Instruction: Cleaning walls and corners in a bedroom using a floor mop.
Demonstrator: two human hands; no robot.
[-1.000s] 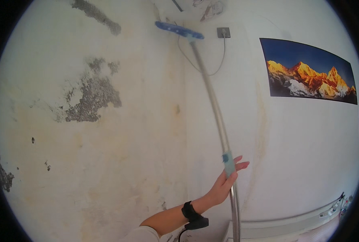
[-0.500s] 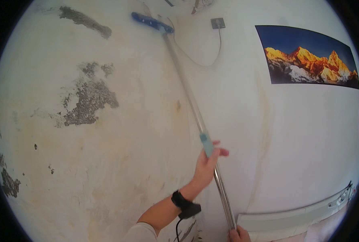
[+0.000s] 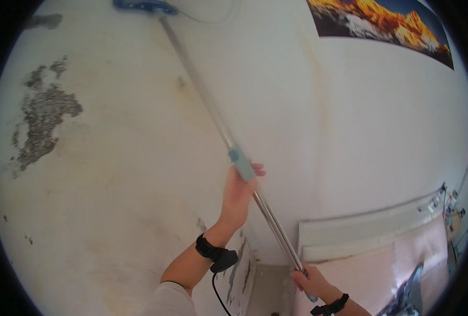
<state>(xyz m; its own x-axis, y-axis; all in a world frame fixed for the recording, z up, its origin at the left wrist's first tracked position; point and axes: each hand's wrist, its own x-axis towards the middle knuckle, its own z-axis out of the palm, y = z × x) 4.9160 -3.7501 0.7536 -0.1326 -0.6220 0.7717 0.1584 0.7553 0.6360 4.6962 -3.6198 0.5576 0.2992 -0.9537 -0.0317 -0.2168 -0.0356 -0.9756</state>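
Note:
A long metal pole [image 3: 196,76] slants up and left across the picture, with a wide flat blue head [image 3: 142,5] at its upper end, against or close to the stained wall [image 3: 123,121]. The head is blurred and partly cut by the upper edge. My left hand [image 3: 238,195] wraps the pole at its teal sleeve [image 3: 242,163], a few fingers showing on the far side. Lower down, my right hand [image 3: 310,280] is closed round the pole near its bottom end. Each wrist wears a black strap; the left one carries a small device with a cable.
Grey patches of peeled plaster [image 3: 47,118] mark the wall at left. A mountain poster [image 3: 384,26] hangs at upper right. Below it stands a pale headboard [image 3: 349,231] with a pinkish bed surface [image 3: 360,268] in front. Small items [image 3: 449,203] gather at the far right.
The view has tipped downward and to the right, so wall marks and poster sit higher and further left. More of the bed and my right forearm shows. The pole leans more; both hands still hold it.

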